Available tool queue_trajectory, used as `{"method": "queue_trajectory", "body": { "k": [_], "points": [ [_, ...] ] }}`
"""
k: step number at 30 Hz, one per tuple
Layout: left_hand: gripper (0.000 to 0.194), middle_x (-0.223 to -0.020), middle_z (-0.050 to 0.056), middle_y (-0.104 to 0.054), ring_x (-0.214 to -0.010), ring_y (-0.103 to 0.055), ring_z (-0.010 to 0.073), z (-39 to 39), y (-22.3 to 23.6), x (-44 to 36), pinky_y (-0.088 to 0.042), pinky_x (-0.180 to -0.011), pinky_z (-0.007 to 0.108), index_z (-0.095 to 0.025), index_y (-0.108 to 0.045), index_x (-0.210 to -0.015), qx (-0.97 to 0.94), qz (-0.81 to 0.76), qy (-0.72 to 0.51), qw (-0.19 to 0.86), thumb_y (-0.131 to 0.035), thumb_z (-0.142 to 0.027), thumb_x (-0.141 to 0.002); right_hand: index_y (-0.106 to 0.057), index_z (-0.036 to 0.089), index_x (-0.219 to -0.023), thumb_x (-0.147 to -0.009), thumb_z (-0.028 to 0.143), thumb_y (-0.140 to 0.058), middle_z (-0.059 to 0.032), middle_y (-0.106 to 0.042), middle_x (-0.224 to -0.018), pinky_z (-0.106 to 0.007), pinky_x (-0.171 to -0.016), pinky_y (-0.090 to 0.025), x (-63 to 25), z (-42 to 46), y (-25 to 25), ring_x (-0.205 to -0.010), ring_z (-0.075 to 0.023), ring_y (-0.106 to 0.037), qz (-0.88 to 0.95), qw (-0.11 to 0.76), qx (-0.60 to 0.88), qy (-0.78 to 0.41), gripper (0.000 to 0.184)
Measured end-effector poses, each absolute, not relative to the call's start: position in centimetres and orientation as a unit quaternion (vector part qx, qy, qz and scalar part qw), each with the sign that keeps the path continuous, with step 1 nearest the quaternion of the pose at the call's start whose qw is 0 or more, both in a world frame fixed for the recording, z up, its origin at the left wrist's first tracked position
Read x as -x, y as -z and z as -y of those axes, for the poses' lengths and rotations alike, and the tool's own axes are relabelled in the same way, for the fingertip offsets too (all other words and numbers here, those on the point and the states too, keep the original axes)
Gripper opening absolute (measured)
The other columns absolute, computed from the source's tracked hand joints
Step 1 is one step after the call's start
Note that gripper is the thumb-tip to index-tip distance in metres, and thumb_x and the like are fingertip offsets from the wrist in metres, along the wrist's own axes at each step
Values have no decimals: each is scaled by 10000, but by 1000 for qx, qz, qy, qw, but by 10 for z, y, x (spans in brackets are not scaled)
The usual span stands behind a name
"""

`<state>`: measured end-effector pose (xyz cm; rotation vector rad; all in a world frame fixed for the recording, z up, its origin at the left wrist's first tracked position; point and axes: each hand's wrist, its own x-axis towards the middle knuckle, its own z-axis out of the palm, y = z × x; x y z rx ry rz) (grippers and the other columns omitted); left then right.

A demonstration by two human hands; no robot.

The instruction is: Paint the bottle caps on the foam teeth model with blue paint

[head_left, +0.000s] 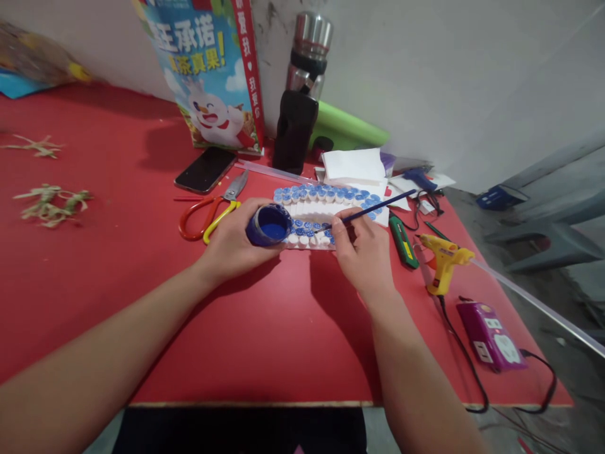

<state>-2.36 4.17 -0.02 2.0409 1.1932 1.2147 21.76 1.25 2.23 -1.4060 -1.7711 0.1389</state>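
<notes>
My left hand (239,243) is wrapped round a small open jar of blue paint (269,226), tilted so its mouth faces me. In my right hand (363,252) a thin blue paintbrush (378,205) is pinched, its tip at the front rows of a white board (307,211). Rows of small round pieces cover the board's back and front. Those at the back have blue tops (321,191), and several along the front edge are white (303,240). My right hand hides the board's front right corner.
Scissors (208,217) and a phone (206,169) lie left of the board. A cardboard bag (212,82) and a steel flask (307,57) stand behind. To the right are a green utility knife (403,241), a yellow glue gun (444,258) and a purple power strip (489,334) with cords.
</notes>
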Motion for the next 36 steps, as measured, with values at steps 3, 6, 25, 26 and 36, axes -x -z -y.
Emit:
{"method": "queue_trajectory", "body": {
  "k": [3, 6, 25, 26, 36],
  "points": [
    [495, -1164, 69, -796, -1066, -761, 279, -42, 0, 23, -622, -959, 408, -226, -675, -1172, -746, -438, -442, 239, -887, -344, -741, -639, 230, -955, -1055, 384, -547, -48, -728, -821, -354, -663, -460, -217, -12, -21, -672, -202, -631, 705, 423, 566, -56, 206],
    [500, -1180, 66, -792, -1084, -757, 282, -41, -1, 23, -619, -979, 407, -232, -673, -1177, -748, -444, -434, 235, -884, -363, -742, -644, 227, -959, -1055, 398, -549, -45, -720, -797, -345, -643, -447, -217, -13, -20, -666, -203, -633, 705, 415, 571, -59, 218],
    [500, -1178, 70, -787, -1076, -755, 275, -42, -1, 23, -611, -981, 399, -226, -673, -1179, -751, -438, -437, 231, -885, -350, -744, -655, 225, -900, -1025, 356, -563, -55, -741, -806, -359, -674, -479, -215, -13, -21, -678, -210, -653, 700, 429, 568, -64, 204],
    [498, -1178, 70, -788, -1076, -754, 275, -42, -1, 24, -611, -982, 400, -226, -674, -1179, -752, -436, -438, 230, -886, -346, -744, -655, 224, -896, -1024, 350, -565, -52, -739, -798, -357, -672, -481, -214, -12, -21, -675, -208, -654, 699, 433, 565, -71, 200],
    [491, -1176, 69, -797, -1070, -757, 262, -41, -1, 22, -609, -972, 374, -202, -683, -1178, -751, -436, -442, 225, -876, -338, -748, -668, 216, -881, -1022, 323, -584, -36, -721, -779, -327, -667, -478, -214, -12, -24, -648, -183, -636, 690, 438, 574, -49, 196]
  ]
}}
